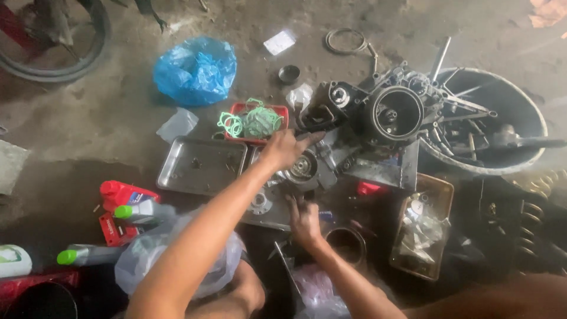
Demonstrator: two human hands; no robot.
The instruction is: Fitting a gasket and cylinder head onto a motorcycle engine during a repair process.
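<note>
My left hand (284,147) reaches forward over the floor with its fingers stretched out. Its fingertips are at the dark cover (322,112) on the left side of a stripped engine crankcase (396,109), and it holds nothing that I can see. Just below it lies a round clutch-like part (302,168) on a steel tray. My right hand (304,221) rests palm down, fingers spread, on the near edge of that tray, beside a metal cylinder sleeve (347,243).
A shallow steel tray (201,165) and a red tray of green gaskets (254,121) sit to the left. A blue plastic bag (195,71) lies beyond them. A round basin of tools (490,118) stands at right, and a brown tray of bagged parts (422,233) lies near it. Oil bottles (127,201) lie at left.
</note>
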